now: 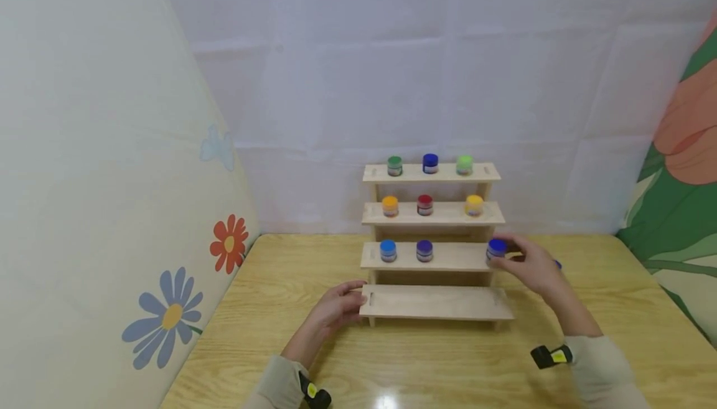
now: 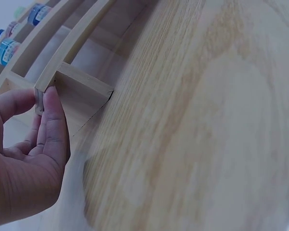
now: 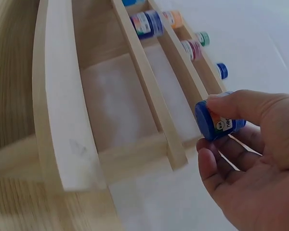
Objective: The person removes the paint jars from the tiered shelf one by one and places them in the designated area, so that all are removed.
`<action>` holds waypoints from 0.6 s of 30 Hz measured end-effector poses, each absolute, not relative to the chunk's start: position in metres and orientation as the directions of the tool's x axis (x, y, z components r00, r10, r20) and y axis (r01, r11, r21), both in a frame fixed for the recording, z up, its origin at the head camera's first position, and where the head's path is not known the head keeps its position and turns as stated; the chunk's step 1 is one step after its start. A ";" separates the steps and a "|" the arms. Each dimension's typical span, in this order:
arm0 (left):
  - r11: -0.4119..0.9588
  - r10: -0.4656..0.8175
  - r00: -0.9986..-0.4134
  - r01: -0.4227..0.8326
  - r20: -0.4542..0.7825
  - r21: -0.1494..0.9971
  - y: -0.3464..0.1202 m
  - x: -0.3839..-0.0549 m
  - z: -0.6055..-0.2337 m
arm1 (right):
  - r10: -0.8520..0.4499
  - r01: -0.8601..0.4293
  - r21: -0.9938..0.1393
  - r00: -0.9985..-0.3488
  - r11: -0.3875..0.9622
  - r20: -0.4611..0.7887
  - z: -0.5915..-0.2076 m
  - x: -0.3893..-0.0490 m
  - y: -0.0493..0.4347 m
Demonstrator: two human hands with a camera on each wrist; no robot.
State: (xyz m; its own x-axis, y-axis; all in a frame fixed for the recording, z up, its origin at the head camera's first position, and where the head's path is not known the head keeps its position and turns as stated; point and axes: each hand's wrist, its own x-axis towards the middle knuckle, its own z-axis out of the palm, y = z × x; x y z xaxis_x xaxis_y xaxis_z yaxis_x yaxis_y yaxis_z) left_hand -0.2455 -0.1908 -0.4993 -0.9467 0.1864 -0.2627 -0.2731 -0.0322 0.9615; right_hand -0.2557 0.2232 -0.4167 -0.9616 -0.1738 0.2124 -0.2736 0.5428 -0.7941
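A stepped wooden rack point(image 1: 437, 302) with four shelves stands on the table. My left hand point(image 1: 333, 310) pinches the left end of its lowest shelf; the left wrist view has thumb and fingers on either side of the board edge point(image 2: 39, 98). My right hand point(image 1: 532, 267) holds a small blue-lidded paint jar point(image 1: 495, 249) at the right end of the second shelf from the bottom. In the right wrist view the jar point(image 3: 214, 120) sits tilted between thumb and fingers. Whether its base touches the shelf is unclear. A light blue jar point(image 1: 388, 250) and a purple jar point(image 1: 424, 250) share that shelf.
Orange point(image 1: 389, 206), dark red point(image 1: 425, 205) and yellow jars point(image 1: 473, 206) stand one shelf higher. Green point(image 1: 394, 166), dark blue point(image 1: 430, 164) and light green jars point(image 1: 464, 165) are on top. A small blue thing point(image 1: 557, 264) shows partly behind my right hand.
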 end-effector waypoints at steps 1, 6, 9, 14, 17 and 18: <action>-0.031 0.186 -0.946 -0.274 -0.264 0.961 -0.191 -0.245 -0.499 | -0.167 -0.273 -0.790 -0.962 0.549 0.217 -0.416 -0.255 0.227; -0.024 0.185 -0.946 -0.275 -0.266 0.961 -0.191 -0.243 -0.496 | -0.132 -0.208 -0.807 -0.978 0.553 0.162 -0.419 -0.251 0.249; -0.021 0.182 -0.946 -0.275 -0.267 0.961 -0.191 -0.242 -0.495 | -0.115 -0.183 -0.812 -0.983 0.555 0.144 -0.422 -0.250 0.263; -0.020 0.171 -0.947 -0.279 -0.272 0.960 -0.191 -0.242 -0.495 | -0.087 -0.179 -0.802 -0.984 0.570 0.157 -0.428 -0.252 0.283; -0.022 0.172 -0.947 -0.278 -0.270 0.960 -0.191 -0.242 -0.496 | -0.070 -0.172 -0.796 -0.984 0.581 0.162 -0.431 -0.254 0.294; -0.024 0.172 -0.948 -0.277 -0.269 0.961 -0.190 -0.242 -0.496 | -0.065 -0.169 -0.792 -0.985 0.586 0.163 -0.432 -0.254 0.298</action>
